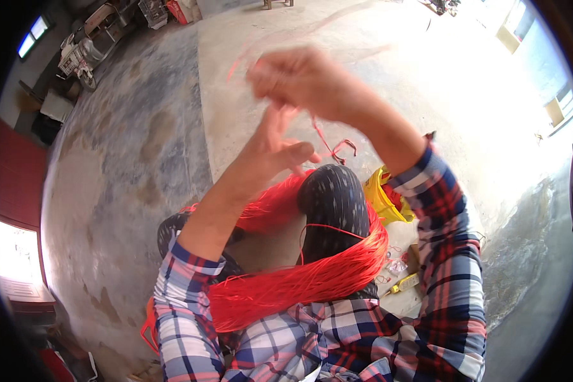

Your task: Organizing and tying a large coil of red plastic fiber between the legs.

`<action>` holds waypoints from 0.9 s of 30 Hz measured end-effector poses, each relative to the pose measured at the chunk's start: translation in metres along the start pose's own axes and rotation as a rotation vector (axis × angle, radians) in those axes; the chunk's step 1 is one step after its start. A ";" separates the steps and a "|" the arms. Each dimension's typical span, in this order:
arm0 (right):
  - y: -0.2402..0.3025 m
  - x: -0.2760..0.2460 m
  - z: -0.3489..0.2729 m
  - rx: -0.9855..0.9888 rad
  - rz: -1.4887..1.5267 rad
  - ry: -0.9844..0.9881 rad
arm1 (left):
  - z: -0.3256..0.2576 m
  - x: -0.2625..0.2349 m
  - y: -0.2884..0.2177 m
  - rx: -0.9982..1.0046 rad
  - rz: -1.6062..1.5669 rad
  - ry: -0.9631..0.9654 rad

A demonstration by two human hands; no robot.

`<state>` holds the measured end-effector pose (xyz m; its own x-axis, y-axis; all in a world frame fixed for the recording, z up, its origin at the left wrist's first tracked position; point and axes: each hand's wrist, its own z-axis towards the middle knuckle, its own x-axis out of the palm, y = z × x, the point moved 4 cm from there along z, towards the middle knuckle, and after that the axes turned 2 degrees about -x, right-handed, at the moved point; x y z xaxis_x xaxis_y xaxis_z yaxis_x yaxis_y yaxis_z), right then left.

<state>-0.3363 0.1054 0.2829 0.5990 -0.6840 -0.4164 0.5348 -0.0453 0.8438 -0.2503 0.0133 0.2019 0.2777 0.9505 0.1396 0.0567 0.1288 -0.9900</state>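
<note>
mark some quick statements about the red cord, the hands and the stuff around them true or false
1. The red cord bundle passes around the outer side of the right knee. True.
2. The right hand is lower in the picture than the left hand. False: the right hand is higher.
3. The yellow bag is empty. False: red material shows inside it.
4. The shirt is plaid. True.
5. The yellow tool lies left of both knees. False: the yellow tool lies to their right.
</note>
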 end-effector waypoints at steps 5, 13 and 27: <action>-0.032 0.007 -0.017 -0.057 -0.093 -0.070 | 0.006 0.009 -0.001 0.030 0.178 0.089; -0.114 0.003 -0.163 0.526 0.628 0.208 | -0.005 -0.101 -0.131 0.661 -0.481 -0.198; 0.044 -0.199 -0.168 -0.170 0.273 -1.163 | -0.057 -0.232 0.024 0.367 -0.540 -0.967</action>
<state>-0.3320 0.3620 0.3466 -0.1436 -0.9068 0.3963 0.5983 0.2394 0.7646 -0.2591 -0.2198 0.1472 -0.5534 0.5460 0.6290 -0.3803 0.5062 -0.7740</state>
